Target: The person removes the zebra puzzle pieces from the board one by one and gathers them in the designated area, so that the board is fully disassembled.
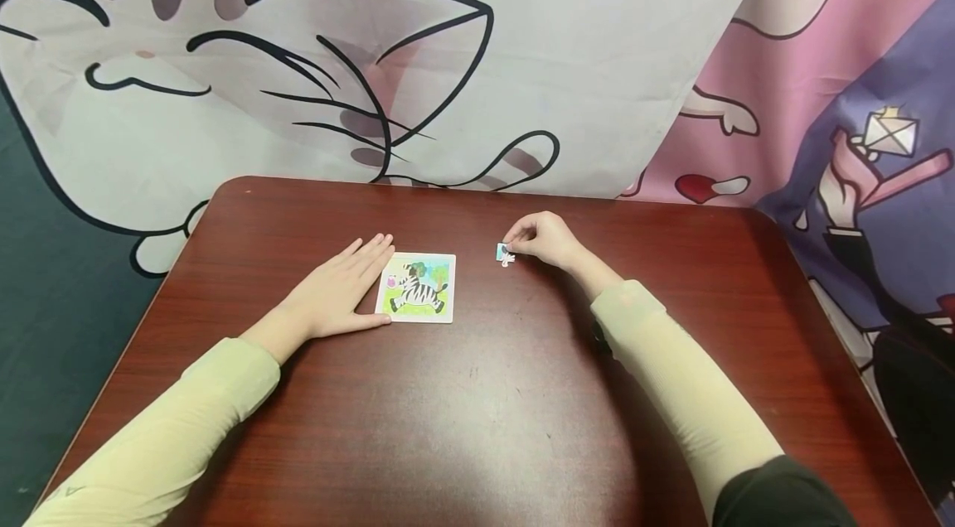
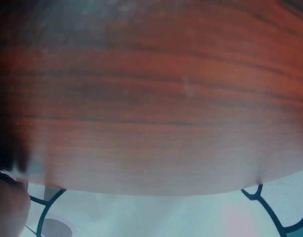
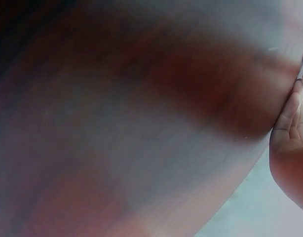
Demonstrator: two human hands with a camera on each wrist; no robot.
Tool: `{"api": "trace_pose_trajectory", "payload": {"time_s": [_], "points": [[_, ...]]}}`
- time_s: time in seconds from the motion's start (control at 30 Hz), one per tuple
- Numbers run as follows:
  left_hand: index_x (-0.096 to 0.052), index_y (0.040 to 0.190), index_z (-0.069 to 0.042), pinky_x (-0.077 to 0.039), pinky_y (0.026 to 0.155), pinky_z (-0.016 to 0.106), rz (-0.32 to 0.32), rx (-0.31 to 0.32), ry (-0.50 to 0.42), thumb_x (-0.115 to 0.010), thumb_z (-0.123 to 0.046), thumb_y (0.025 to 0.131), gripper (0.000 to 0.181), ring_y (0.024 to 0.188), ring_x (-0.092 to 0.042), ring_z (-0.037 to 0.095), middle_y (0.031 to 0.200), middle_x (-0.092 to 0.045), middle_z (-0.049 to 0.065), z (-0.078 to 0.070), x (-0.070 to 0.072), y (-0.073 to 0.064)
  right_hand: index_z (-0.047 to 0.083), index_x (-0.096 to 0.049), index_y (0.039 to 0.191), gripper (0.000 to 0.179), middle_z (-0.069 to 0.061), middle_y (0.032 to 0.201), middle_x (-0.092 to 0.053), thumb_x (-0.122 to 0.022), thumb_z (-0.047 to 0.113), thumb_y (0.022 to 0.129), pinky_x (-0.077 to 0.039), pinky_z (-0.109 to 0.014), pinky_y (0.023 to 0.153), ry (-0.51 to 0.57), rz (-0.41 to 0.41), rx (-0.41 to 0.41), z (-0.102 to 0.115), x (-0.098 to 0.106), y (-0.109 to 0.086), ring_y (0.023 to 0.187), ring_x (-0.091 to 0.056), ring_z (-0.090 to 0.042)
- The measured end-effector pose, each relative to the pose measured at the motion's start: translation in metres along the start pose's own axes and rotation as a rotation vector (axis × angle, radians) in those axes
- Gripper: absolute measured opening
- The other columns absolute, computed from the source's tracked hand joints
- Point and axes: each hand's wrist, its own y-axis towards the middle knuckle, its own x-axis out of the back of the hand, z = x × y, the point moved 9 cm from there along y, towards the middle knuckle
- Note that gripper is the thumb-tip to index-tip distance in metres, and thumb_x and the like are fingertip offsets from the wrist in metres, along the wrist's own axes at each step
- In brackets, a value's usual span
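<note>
A small square jigsaw puzzle (image 1: 416, 288) with a zebra picture and a pale border lies flat on the table. My left hand (image 1: 339, 291) rests at its left side with fingers straight, the fingertips at the upper left corner and the thumb at the lower left. To the right of the puzzle, my right hand (image 1: 548, 239) pinches a small puzzle piece (image 1: 503, 252), part light blue and part white, between thumb and fingers. Only a bit of the left hand (image 2: 8, 207) enters the left wrist view. In the right wrist view the right hand (image 3: 292, 133) appears at the edge.
The dark reddish-brown wooden table (image 1: 477, 419) has a glossy, reflecting top. Behind it hangs a white cloth (image 1: 597, 38) with a cartoon cat drawing, and a pink and purple printed cloth (image 1: 806, 96) at the right. A black object (image 1: 913, 403) stands beyond the table's right edge.
</note>
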Motion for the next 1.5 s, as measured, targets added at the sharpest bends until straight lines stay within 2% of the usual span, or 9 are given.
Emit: {"api": "trace_pose_trajectory", "payload": {"time_s": [0.57,0.7,0.87,1.1,1.2,1.27,1.33,1.43,1.5], "points": [[-0.022,0.167,0.004,-0.022,0.136,0.051,0.013,-0.003,-0.012,-0.064,-0.068,0.094,0.11,0.166,-0.019,0.034,0.177,-0.019,0.02,0.0,-0.001,0.0,0.004,-0.083,0.097,0.009,-0.008,0.09,-0.082,-0.08,0.006,0.09,-0.048,-0.017,0.069,-0.011,-0.009,0.002,0.002,0.003,-0.001,0.074,-0.061,-0.003],[-0.022,0.167,0.004,-0.022,0.136,0.05,0.014,-0.003,-0.016,-0.064,-0.067,0.094,0.11,0.166,-0.019,0.034,0.177,-0.019,0.02,0.0,-0.002,0.0,0.004,-0.082,0.097,0.007,-0.007,0.089,-0.081,-0.08,0.007,0.091,-0.048,-0.017,0.068,0.013,-0.019,0.013,0.007,0.002,-0.002,0.074,-0.062,-0.003],[-0.022,0.167,0.004,-0.023,0.136,0.051,0.016,-0.005,-0.013,-0.064,-0.067,0.094,0.11,0.166,-0.019,0.034,0.177,-0.018,0.02,0.001,-0.004,0.0,0.003,-0.082,0.098,0.008,-0.009,0.089,-0.081,-0.081,0.007,0.091,-0.051,-0.016,0.07,0.045,-0.007,0.055,0.019,-0.006,-0.001,0.073,-0.065,-0.002],[-0.023,0.166,0.004,-0.023,0.136,0.05,0.013,-0.011,-0.014,-0.064,-0.067,0.094,0.109,0.166,-0.02,0.034,0.177,-0.019,0.02,0.0,-0.001,0.001,0.004,-0.081,0.1,0.008,-0.011,0.09,-0.08,-0.079,0.005,0.092,-0.054,-0.02,0.074,0.073,0.015,0.1,0.043,-0.021,0.005,0.077,-0.067,-0.009],[-0.023,0.167,0.004,-0.024,0.135,0.05,0.016,-0.009,-0.016,-0.064,-0.066,0.094,0.109,0.166,-0.02,0.034,0.177,-0.019,0.021,0.001,-0.002,0.0,0.005,-0.081,0.101,0.009,-0.01,0.091,-0.08,-0.079,0.006,0.092,-0.054,-0.017,0.072,0.076,0.03,0.106,0.052,-0.027,0.008,0.078,-0.067,-0.009],[-0.022,0.167,0.004,-0.024,0.135,0.05,0.02,-0.004,-0.02,-0.064,-0.066,0.094,0.109,0.166,-0.019,0.034,0.177,-0.018,0.021,0.001,-0.002,0.0,0.005,-0.081,0.101,0.009,-0.01,0.091,-0.079,-0.08,0.006,0.092,-0.052,-0.018,0.064,0.082,0.043,0.108,0.059,-0.032,0.01,0.076,-0.067,-0.009],[-0.022,0.167,0.004,-0.024,0.135,0.05,0.025,0.001,-0.025,-0.064,-0.066,0.094,0.11,0.166,-0.019,0.034,0.178,-0.017,0.02,0.001,-0.003,0.0,0.004,-0.081,0.101,0.009,-0.01,0.092,-0.08,-0.08,0.006,0.092,-0.053,-0.016,0.063,0.084,0.057,0.123,0.065,-0.037,0.013,0.077,-0.068,-0.009],[-0.021,0.167,0.004,-0.023,0.136,0.049,0.028,0.005,-0.033,-0.064,-0.067,0.094,0.11,0.166,-0.018,0.034,0.178,-0.016,0.02,0.001,-0.003,0.001,0.003,-0.081,0.101,0.01,-0.01,0.093,-0.08,-0.081,0.006,0.092,-0.057,-0.019,0.068,0.083,0.083,0.147,0.076,-0.045,0.017,0.08,-0.07,-0.013],[-0.021,0.167,0.003,-0.023,0.136,0.049,0.03,0.007,-0.037,-0.064,-0.067,0.094,0.111,0.166,-0.018,0.033,0.178,-0.016,0.02,0.002,-0.003,0.001,0.002,-0.081,0.102,0.011,-0.011,0.094,-0.08,-0.081,0.005,0.091,-0.059,-0.02,0.079,0.078,0.099,0.166,0.082,-0.05,0.019,0.083,-0.072,-0.015]]}}
